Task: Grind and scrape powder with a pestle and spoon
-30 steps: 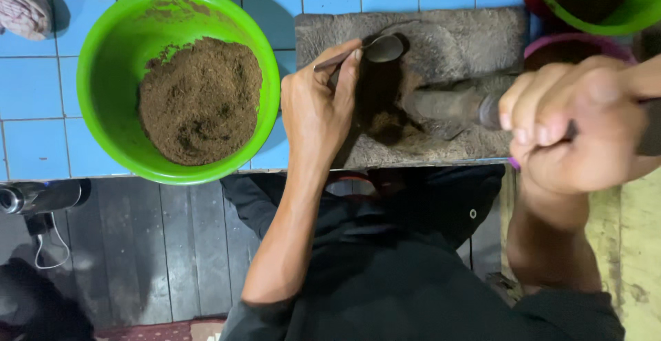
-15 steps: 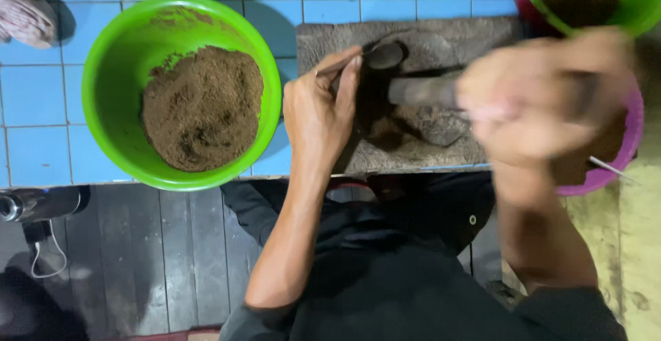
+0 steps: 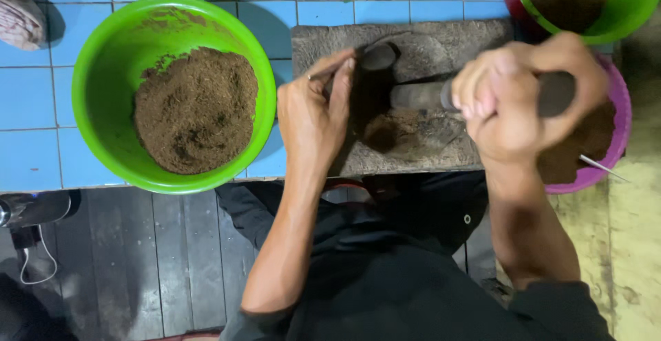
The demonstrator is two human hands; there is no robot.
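1. Roller (image 3: pixel 420 95) lay across the stone slab (image 3: pixel 441 45), with your right hand (image 3: pixel 523 100) closed around its dark handle.
2. Your left hand (image 3: pixel 317 114) pinched a spoon (image 3: pixel 375 57) over dark powder (image 3: pixel 385 131).
3. Beyond sat the green bowl (image 3: pixel 103 72).

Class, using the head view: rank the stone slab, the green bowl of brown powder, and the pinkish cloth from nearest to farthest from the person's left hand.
From the left hand:
1. Stone slab, directly under it.
2. Green bowl, just to its left in the picture.
3. Pinkish cloth, top-left corner.
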